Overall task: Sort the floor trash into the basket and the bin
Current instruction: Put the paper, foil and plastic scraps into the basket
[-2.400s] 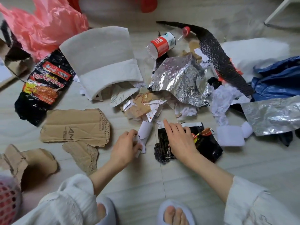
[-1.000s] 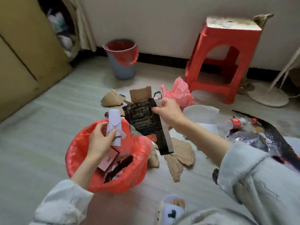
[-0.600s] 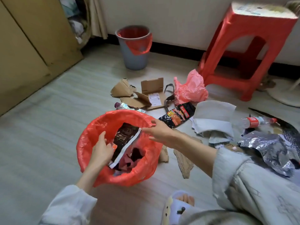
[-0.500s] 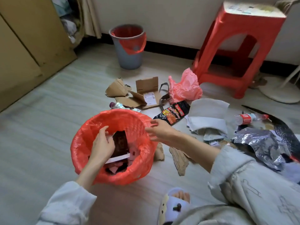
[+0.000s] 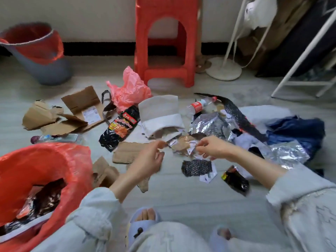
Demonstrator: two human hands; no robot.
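Left hand [image 5: 149, 159] and right hand [image 5: 212, 149] are held apart, loose, empty. Paper scraps [image 5: 183, 145] at 12 o'clock should be pinched tog., then dropped in basket [image 5: 76, 160] at 8.

Both arms reach forward, pale sleeves pushed up the forearms. The left hand [image 5: 148, 160] and right hand [image 5: 211, 148] hover apart, fingers loosely curled, holding nothing.

Home room: red plastic stool [image 5: 164, 42], fan stand [image 5: 224, 69], wood-look floor [image 5: 181, 195].
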